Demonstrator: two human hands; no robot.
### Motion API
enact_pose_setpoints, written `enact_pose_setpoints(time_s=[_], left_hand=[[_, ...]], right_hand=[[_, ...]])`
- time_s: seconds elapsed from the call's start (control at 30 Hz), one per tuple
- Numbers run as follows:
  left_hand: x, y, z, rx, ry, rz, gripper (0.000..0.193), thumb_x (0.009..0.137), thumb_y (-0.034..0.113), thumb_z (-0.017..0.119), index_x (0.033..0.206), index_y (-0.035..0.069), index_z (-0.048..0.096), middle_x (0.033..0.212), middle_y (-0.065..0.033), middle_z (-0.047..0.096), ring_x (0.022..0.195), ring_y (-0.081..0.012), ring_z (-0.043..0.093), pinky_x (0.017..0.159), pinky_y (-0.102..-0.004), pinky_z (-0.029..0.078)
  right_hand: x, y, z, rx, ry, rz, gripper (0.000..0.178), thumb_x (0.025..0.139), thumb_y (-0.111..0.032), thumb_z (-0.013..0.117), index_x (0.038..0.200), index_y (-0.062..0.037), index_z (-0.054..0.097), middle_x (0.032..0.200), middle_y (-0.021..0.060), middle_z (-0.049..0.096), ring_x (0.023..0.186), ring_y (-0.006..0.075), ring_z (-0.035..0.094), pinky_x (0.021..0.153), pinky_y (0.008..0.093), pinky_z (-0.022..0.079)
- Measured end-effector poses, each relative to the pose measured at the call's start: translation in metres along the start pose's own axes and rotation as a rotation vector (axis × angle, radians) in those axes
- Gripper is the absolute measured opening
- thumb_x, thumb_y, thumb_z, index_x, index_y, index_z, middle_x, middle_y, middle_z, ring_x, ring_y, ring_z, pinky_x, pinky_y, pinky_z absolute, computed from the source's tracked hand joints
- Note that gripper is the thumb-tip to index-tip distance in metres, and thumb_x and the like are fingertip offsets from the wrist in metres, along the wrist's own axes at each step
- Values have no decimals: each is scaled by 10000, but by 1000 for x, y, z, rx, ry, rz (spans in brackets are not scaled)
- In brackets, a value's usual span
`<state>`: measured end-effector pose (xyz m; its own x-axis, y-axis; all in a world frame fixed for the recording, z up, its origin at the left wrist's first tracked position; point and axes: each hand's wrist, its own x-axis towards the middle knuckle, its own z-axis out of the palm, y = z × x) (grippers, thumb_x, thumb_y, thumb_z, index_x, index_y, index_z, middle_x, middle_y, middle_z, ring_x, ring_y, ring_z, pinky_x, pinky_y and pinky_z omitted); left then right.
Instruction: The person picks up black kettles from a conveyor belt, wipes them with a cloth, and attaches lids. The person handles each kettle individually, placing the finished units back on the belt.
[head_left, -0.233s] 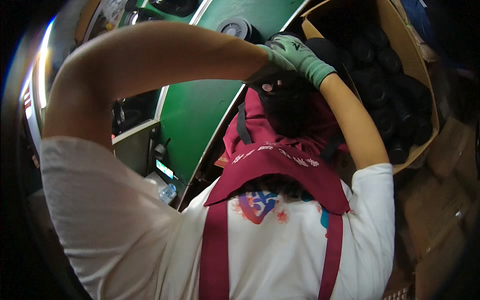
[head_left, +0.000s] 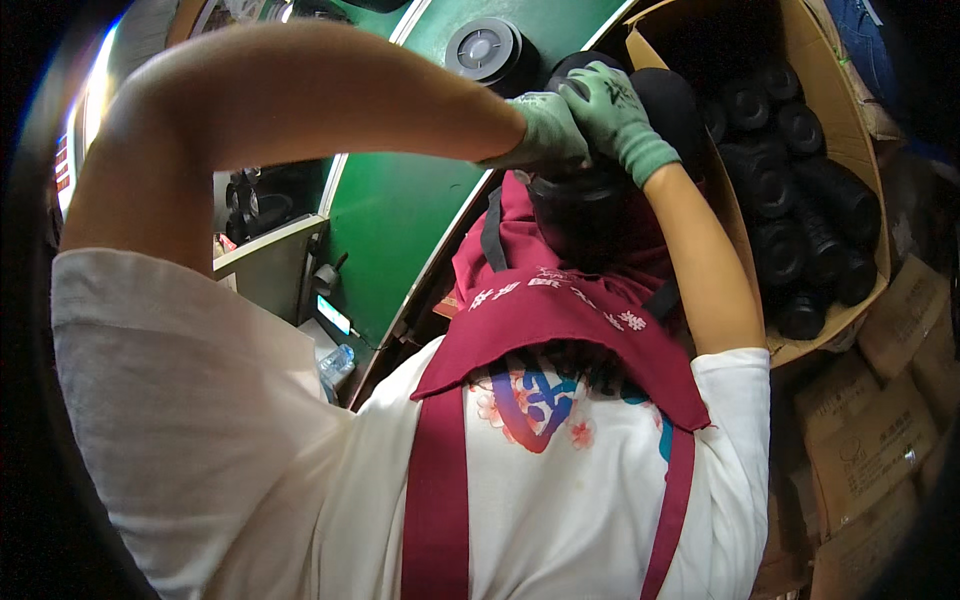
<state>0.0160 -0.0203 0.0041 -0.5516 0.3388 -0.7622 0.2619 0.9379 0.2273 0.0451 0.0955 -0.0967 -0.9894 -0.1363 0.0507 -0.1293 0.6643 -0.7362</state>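
My right hand [head_left: 613,105], in a pale green glove, curls its fingers over the top of a black rounded thing [head_left: 580,215] at my lap. My left hand [head_left: 545,132], gloved alike, is pressed against the same thing beside the right hand; its fingers are largely hidden. The black thing leans on my maroon apron [head_left: 560,320], and its exact kind does not show. Close behind my hands lies a black disc-shaped part [head_left: 482,50] with a grey ringed face, on the green tabletop [head_left: 400,215].
To the right stands an open cardboard box [head_left: 868,130] holding several black cylindrical parts [head_left: 775,195]. Flattened brown cartons [head_left: 870,450] lie below it. A lit small screen [head_left: 333,314] and a clear plastic bottle [head_left: 337,362] are near the table's left side.
The view has shifted slightly, so the table, disc and box sit a little lower and farther right. Both hands remain together on the black thing.
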Motion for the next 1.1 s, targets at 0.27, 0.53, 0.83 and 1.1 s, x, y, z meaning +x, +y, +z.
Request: enact_pose_setpoints(time_s=[0.27, 0.53, 0.83, 1.1], left_hand=[[3, -16, -7, 188, -31, 543, 331, 722, 146, 669, 1023, 17, 720, 916, -261, 698, 902, -421, 691, 820, -469, 559], [32, -3, -19, 394, -111, 951, 354, 776, 162, 678, 1118, 72, 687, 1051, -195, 707, 992, -371, 676, 884, -438, 550], [33, -68, 27, -1257, 224, 819, 1185, 822, 255, 859, 1586, -39, 3, 1467, -195, 480, 1333, -270, 494, 1117, -390, 420], [-22, -84, 107, -600, 582, 883, 1026, 687, 428, 918, 1509, 72, 419, 1564, -252, 358, 1449, -365, 369, 1184, -492, 312]], right_hand=[[-34, 29, 16, -580, 507, -256, 225, 877, -287, 650, 748, -108, 693, 662, 104, 623, 612, 291, 603, 578, 428, 486], [-76, -15, -57, -584, 113, 202, 268, 934, -295, 647, 934, -34, 708, 831, 122, 692, 729, 296, 652, 648, 411, 522], [19, 102, -30, -890, 430, -13, 299, 901, -268, 687, 1123, -68, 675, 934, 111, 696, 834, 276, 682, 740, 425, 549], [125, 91, 1, -419, 416, 455, 450, 962, -504, 533, 1052, -97, 703, 1037, 173, 714, 1047, 385, 642, 889, 512, 478]])
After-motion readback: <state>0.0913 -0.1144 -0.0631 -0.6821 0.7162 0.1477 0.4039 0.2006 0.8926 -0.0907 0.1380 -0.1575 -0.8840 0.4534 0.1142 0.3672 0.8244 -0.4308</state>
